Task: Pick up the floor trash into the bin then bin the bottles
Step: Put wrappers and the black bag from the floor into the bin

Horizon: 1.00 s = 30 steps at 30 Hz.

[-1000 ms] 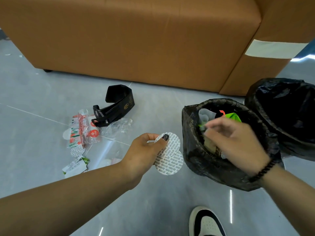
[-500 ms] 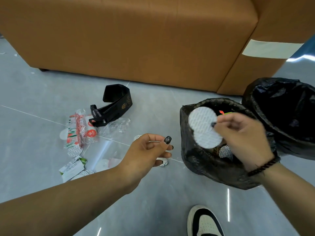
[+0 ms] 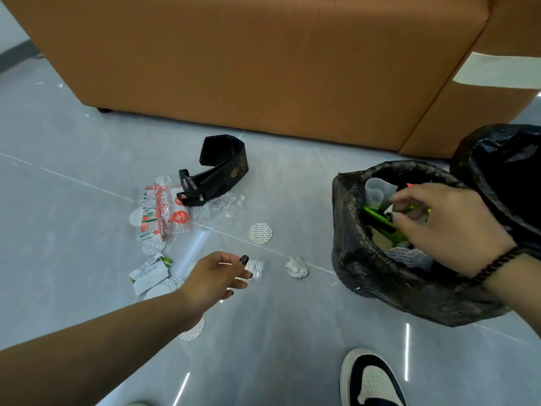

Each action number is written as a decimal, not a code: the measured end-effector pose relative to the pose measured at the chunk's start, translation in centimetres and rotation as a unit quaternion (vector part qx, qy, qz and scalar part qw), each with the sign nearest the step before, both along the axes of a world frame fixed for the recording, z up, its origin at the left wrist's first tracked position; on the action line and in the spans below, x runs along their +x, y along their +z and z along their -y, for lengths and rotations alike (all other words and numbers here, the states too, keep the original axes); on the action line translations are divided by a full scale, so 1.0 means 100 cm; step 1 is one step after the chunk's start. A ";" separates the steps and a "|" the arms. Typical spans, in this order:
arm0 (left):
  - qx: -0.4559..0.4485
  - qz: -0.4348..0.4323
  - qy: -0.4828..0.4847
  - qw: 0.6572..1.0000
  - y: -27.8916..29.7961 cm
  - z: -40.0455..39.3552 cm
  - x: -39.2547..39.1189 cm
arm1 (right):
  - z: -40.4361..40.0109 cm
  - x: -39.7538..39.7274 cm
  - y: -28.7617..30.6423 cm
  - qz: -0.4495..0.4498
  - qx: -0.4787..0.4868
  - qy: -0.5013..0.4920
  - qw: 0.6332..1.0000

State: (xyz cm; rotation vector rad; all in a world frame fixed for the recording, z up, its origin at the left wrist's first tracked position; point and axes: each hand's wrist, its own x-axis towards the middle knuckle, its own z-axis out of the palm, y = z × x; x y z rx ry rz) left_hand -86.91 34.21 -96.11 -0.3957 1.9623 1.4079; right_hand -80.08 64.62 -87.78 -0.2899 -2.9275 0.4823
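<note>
Since the earlier frame left hand [image 3: 218,275] dropped to floor, pinching crumpled clear wrapper [image 3: 255,268]; right hand [image 3: 448,222] now empty, fingers loose over small bin [image 3: 351,259]. White wad [image 3: 297,268] at 3 o'clock of left hand, bare floor between. Black sleeve [image 3: 218,174] at 12, gold writing unreadable

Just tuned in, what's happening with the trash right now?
A person is clearing floor litter into the small bin. The right hand is over the bin's opening, among the trash inside. The left hand reaches down to a clear wrapper on the floor. A crumpled wad, round seals, packets and a black sleeve are not yet binned.
</note>
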 end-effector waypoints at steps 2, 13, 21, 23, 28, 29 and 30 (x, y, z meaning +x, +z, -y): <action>-0.017 0.002 0.017 1.000 -0.006 0.015 -0.005 | 0.019 -0.015 0.017 -0.006 -0.007 0.060 0.998; -0.055 0.034 0.049 0.997 -0.045 0.087 -0.004 | 0.127 -0.102 -0.099 0.402 0.211 0.288 0.843; -0.082 0.046 0.033 0.995 -0.065 0.134 -0.006 | 0.128 -0.073 -0.203 0.442 0.128 0.134 0.878; -0.086 0.041 0.034 0.995 -0.064 0.137 -0.009 | 0.123 -0.066 -0.208 0.410 0.135 0.143 0.891; -0.083 0.031 -0.002 0.996 -0.064 0.129 -0.012 | 0.127 -0.075 -0.198 0.366 0.063 0.151 0.916; -0.084 0.032 -0.013 0.996 -0.064 0.126 -0.012 | 0.134 -0.078 -0.194 0.351 0.039 0.139 0.925; -0.083 0.034 -0.023 0.996 -0.064 0.123 -0.011 | 0.142 -0.082 -0.191 0.338 0.015 0.124 0.933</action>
